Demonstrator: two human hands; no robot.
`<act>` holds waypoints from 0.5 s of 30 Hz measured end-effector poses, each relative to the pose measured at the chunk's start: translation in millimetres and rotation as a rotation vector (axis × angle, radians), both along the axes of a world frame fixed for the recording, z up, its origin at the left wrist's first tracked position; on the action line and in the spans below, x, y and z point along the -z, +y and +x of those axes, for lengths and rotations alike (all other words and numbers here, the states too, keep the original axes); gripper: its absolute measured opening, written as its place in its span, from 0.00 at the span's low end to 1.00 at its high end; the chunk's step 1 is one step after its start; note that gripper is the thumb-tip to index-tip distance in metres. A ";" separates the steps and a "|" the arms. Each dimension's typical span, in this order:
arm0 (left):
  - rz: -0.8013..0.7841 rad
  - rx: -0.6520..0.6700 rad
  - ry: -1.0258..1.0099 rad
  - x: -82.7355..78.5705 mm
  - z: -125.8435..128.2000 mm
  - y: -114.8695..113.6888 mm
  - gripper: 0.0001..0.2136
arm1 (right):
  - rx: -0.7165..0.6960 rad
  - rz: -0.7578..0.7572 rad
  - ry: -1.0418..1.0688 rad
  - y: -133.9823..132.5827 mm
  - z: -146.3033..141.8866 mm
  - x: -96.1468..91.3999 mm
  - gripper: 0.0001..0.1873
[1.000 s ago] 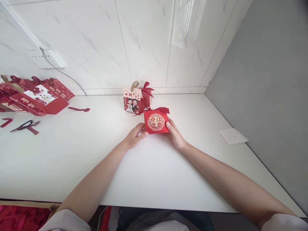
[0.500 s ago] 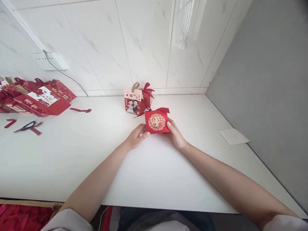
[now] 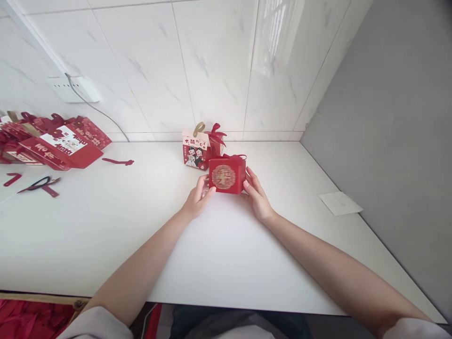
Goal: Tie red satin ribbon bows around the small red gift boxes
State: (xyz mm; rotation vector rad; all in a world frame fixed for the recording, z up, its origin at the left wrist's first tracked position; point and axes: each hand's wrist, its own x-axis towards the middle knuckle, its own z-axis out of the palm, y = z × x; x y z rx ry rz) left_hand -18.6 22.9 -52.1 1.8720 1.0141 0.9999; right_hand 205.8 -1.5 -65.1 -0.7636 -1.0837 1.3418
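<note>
Between my two hands is a red gift box [image 3: 227,176] with a round gold emblem on its front and a red ribbon on top. My left hand [image 3: 198,197] grips its left side, thumb at the lower front corner and fingers behind. On the right side, my right hand [image 3: 258,195] holds it with the thumb at the front edge and the fingers along the side. Just behind stands a gift box with a cartoon couple [image 3: 195,151] and a tan loop handle. Beside that one, a red ribbon bow [image 3: 216,135] tops another box, partly hidden.
At the left lie several flattened red boxes [image 3: 67,146], a loose ribbon piece [image 3: 118,162] and black-handled scissors [image 3: 39,183]. A white card [image 3: 340,203] rests by the grey partition [image 3: 395,141]. A cable [image 3: 95,108] hangs from the wall socket. Red material [image 3: 35,318] fills a container below the table's edge.
The red box has turned between my hands, so its right side now shows, and has shifted slightly left. The fingers of my right hand have moved further along its side.
</note>
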 end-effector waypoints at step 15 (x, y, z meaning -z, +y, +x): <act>-0.177 0.027 -0.214 -1.6 12.2 -1.8 0.47 | 0.073 0.064 -0.170 -5.6 -2.9 -3.8 0.29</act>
